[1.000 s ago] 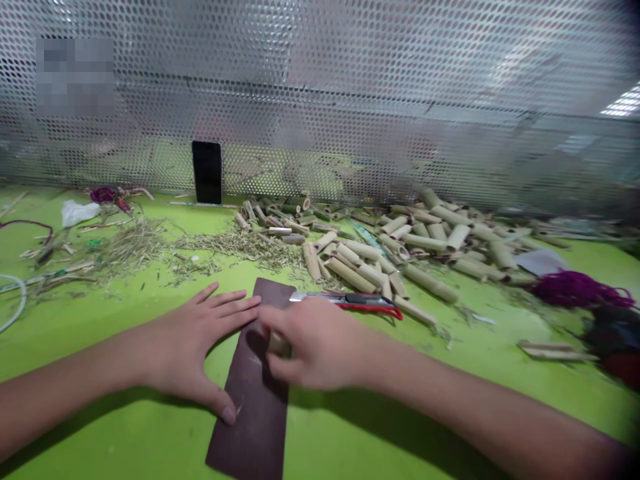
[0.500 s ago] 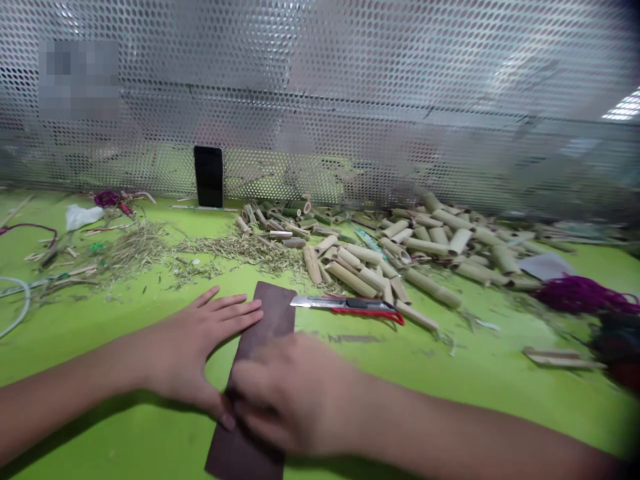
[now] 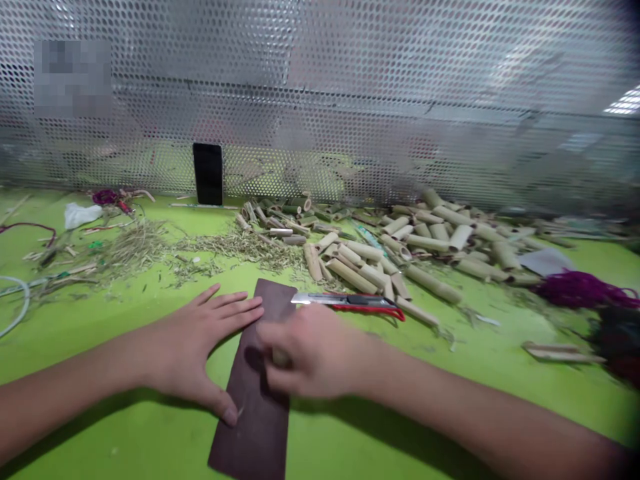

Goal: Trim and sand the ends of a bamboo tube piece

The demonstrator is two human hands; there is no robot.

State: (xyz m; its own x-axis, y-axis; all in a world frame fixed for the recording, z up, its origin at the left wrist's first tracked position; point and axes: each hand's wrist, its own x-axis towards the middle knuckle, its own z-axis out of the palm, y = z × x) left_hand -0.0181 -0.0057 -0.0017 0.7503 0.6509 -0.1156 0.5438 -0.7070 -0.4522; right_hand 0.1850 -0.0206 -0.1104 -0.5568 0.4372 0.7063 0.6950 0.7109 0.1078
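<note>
A dark brown strip that looks like sandpaper [image 3: 255,433] lies flat on the green table. My left hand [image 3: 195,353] is spread open, its fingertips and thumb pressing the strip's left edge. Over the middle of the strip, my right hand [image 3: 315,353] is closed around a short bamboo piece [image 3: 281,358], of which only an end shows between the fingers. Whether the piece touches the strip I cannot tell. A red utility knife [image 3: 355,303] with its blade out lies just beyond my right hand, blade tip by the strip's far right corner.
Many cut bamboo tubes [image 3: 445,240] are heaped at the back right, with shavings [image 3: 235,247] to their left. A phone [image 3: 208,175] leans upright against the perforated metal panel [image 3: 320,120]. Purple string [image 3: 585,289] and a split bamboo length [image 3: 563,353] lie at right.
My right hand has moved up the strip, away from me, still closed, and the bamboo end now shows. My left hand has stayed in place on the strip.
</note>
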